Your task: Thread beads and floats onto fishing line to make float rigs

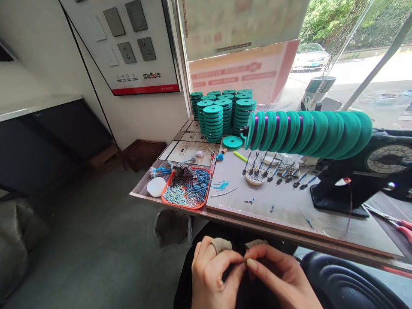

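Observation:
Over my lap, just off the table's front edge, my left hand point(219, 270) and my right hand point(273, 272) meet with thumbs and forefingers pinched together. Whatever lies between the fingertips is too small to make out. A beige wrap point(221, 245) covers a finger of the left hand, and a similar wrap point(255, 243) shows at the right. On the board point(238, 198) beyond them lie small blue pieces point(249, 201) and a thin dark-tipped piece point(309, 222). A row of dark and blue tied pieces point(273, 175) stands beside a round dish of silvery beads point(255, 177).
An orange tray point(167, 199) of small blue and green parts sits left, near a white round lid point(156, 187). Green spools are stacked point(213, 124) behind. A black machine point(350, 184) carries a row of green discs point(309, 133). Red-handled scissors point(404, 229) lie far right.

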`<state>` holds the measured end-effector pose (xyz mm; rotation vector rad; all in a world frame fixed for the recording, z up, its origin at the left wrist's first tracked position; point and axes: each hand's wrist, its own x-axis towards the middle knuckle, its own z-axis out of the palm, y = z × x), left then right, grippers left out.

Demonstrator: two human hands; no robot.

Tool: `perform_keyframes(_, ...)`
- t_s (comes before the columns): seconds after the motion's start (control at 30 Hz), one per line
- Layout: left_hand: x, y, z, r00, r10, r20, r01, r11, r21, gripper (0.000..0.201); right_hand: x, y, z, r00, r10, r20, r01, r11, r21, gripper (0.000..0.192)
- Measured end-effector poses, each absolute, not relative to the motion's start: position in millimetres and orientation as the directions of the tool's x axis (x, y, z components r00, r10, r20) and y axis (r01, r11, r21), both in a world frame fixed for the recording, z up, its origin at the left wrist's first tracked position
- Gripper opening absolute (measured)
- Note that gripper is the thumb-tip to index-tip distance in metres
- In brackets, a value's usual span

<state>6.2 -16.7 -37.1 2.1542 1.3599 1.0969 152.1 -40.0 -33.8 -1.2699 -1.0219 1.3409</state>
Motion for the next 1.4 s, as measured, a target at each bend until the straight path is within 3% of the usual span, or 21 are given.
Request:
perform_keyframes(0.07,4.5,-15.6,-36.6,0.223,0.879,0.422,0.591,-0.466,0.658,0.007,160.1,-39.5,-29.0,0.115,0.992,-0.042,0.055,-0.048,-0.997,0.019)
perform_keyframes(0.13,2.4,-12.3,-34.9,0.209,0.899,0.385,0.570,-0.432,0.699,0.007,177.9,-33.1,-22.7,0.203,0.962,0.184,0.333,0.109,-0.937,0.019)
perform_keyframes(0.2,0.5,-6.8,-32.2,0.178,0.943,0.282,0.517,-0.334,0.788,0.008,203.3,-20.1,-18.3,0.187,0.866,0.464,0.677,0.229,-0.700,0.021)
perform_keyframes(0.27,-0.5,-0.6,-29.5,0.129,0.981,0.145,0.444,-0.188,0.876,0.008,229.6,-3.3,-18.7,0.061,0.761,0.646,0.912,0.220,-0.345,0.033)
perform_keyframes(0.33,-0.8,4.1,-27.7,0.076,0.996,0.043,0.369,-0.068,0.927,0.009,249.9,11.8,-23.4,-0.119,0.740,0.662,0.978,0.204,-0.052,0.042)
perform_keyframes(0.43,-1.3,6.8,-26.8,0.037,0.999,-0.016,0.305,0.004,0.952,0.012,262.6,22.1,-30.8,-0.235,0.748,0.621,0.970,0.217,0.106,0.048)
perform_keyframes(0.63,-3.9,6.9,-23.6,-0.007,1.000,-0.008,0.256,0.009,0.967,0.013,240.4,18.2,-16.1,-0.323,0.674,0.664,0.928,0.362,0.084,0.030)
perform_keyframes(0.77,-4.9,9.0,-20.7,-0.009,0.998,-0.062,0.166,0.062,0.984,0.014,215.9,36.1,-1.5,-0.499,0.655,0.567,0.860,0.454,0.232,0.026)
perform_keyframes(0.87,-6.9,10.7,-20.9,0.007,0.961,-0.275,-0.131,0.273,0.953,0.019,207.6,53.9,2.9,-0.551,0.665,0.504,0.834,0.464,0.299,0.027)
perform_keyframes(0.97,-10.2,12.9,-23.7,0.158,0.865,-0.476,-0.443,0.493,0.749,0.026,207.0,59.2,4.8,-0.598,0.640,0.483,0.799,0.524,0.295,0.028)
perform_keyframes(1.03,-11.8,14.2,-26.3,0.261,0.825,-0.501,-0.527,0.556,0.642,0.027,205.6,52.9,5.9,-0.624,0.608,0.492,0.770,0.586,0.253,0.029)
perform_keyframes(1.13,-12.2,13.8,-29.5,0.263,0.822,-0.505,-0.546,0.558,0.625,0.028,197.1,32.7,6.4,-0.633,0.543,0.552,0.706,0.698,0.124,0.031)
perform_keyframes(1.27,-11.9,9.3,-30.4,0.175,0.862,-0.476,-0.506,0.494,0.707,0.025,178.5,5.1,3.2,-0.624,0.534,0.570,0.612,0.788,-0.068,0.033)
perform_keyframes(1.4,-17.3,4.9,-25.1,0.019,0.961,-0.274,-0.331,0.265,0.906,0.017,162.9,-6.3,-1.7,-0.520,0.636,0.571,0.623,0.739,-0.255,0.030)
